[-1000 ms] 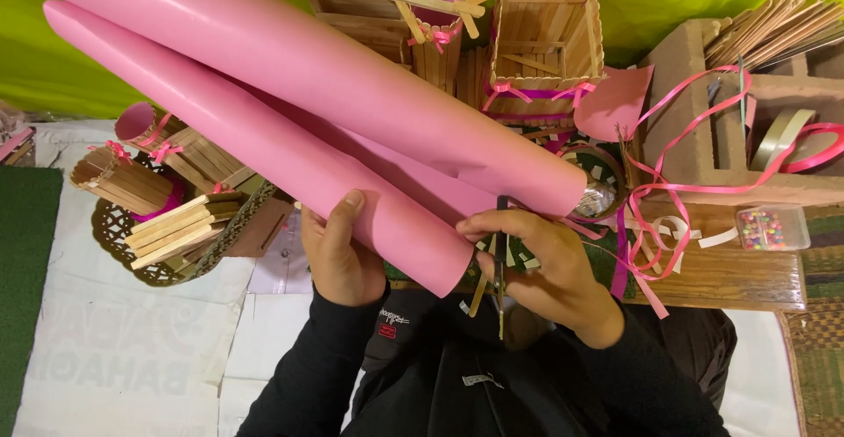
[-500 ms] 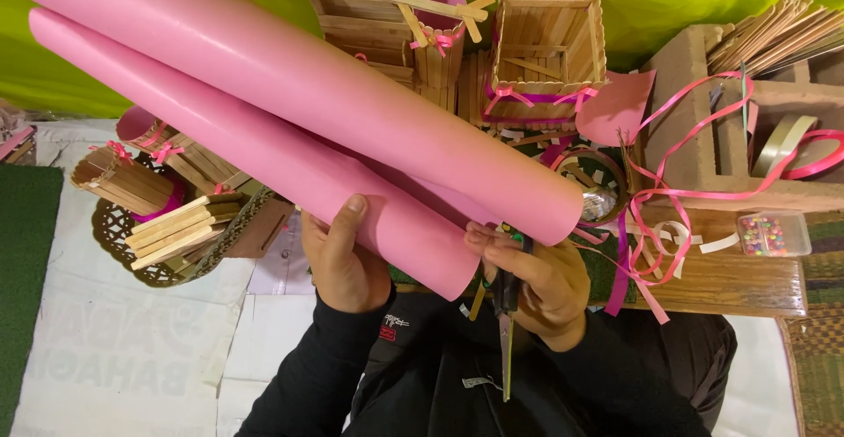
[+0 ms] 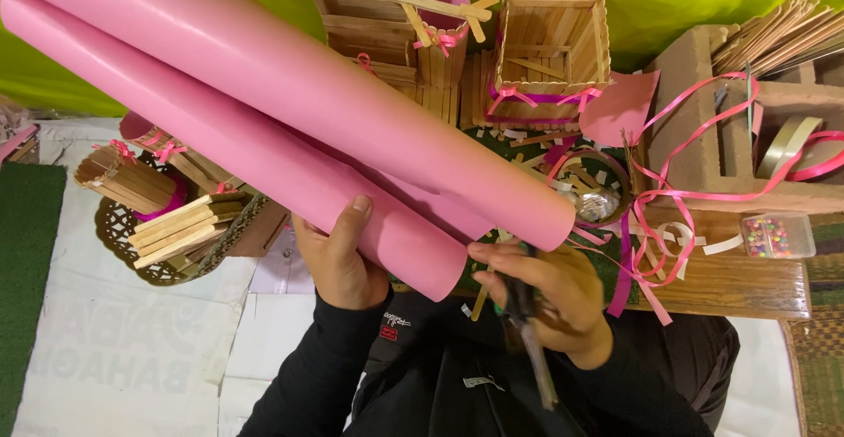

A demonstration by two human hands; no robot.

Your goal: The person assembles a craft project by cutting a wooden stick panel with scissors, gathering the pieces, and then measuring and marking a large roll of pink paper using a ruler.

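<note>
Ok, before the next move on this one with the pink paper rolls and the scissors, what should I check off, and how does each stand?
1. Left hand grips the lower pink roll near its end: ok.
2. Upper pink roll supported: cannot tell; it rests across the lower one, with no hand seen gripping it.
3. Right hand holds the scissors: ok.
4. Scissor blades open or shut: cannot tell; they are blurred.
5. Blades clear of the rolls: ok; they point down toward the body.
6. Loose pink ribbon clear of the right hand: not ok; strands trail beside it.
</note>
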